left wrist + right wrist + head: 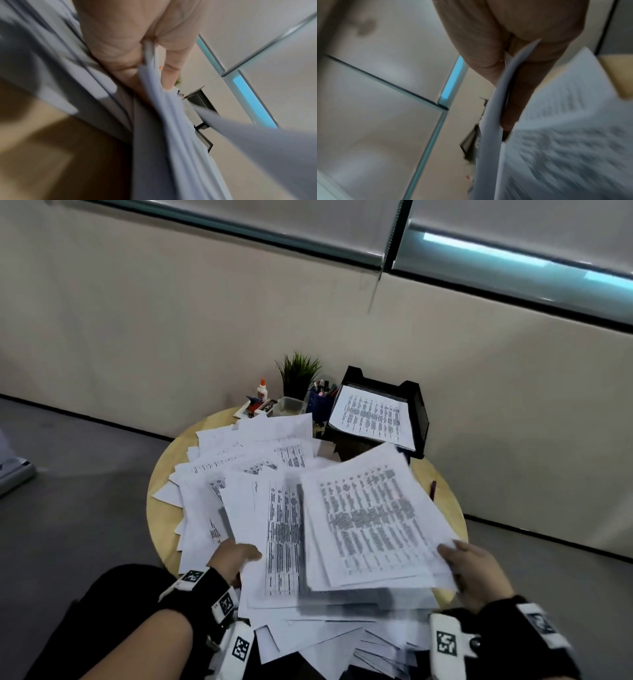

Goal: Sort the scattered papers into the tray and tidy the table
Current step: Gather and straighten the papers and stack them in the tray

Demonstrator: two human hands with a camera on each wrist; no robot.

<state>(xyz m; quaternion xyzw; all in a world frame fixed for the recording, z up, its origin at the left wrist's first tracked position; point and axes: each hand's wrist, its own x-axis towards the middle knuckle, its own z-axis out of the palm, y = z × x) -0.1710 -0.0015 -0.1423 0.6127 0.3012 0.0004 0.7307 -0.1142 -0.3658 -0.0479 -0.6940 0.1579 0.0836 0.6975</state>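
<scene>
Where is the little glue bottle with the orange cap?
In the head view the glue bottle stands at the far edge of the round table, just left of the green plant.

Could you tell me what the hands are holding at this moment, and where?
Both hold printed papers: the left hand pinches sheets at their near-left edge, the right hand a stack at its near-right corner.

The worktop [161,508] is round and of light wood. Loose papers [246,460] cover most of it, overlapping, and some hang over its near edge. A black tray [416,419] stands at the far right side with a printed sheet inside. Left of the tray stand a blue pen cup [318,402], a plant [298,374], a clear box [291,405] and a glue bottle [262,390]. A pen [433,490] lies nearer than the tray, by the right edge.
</scene>
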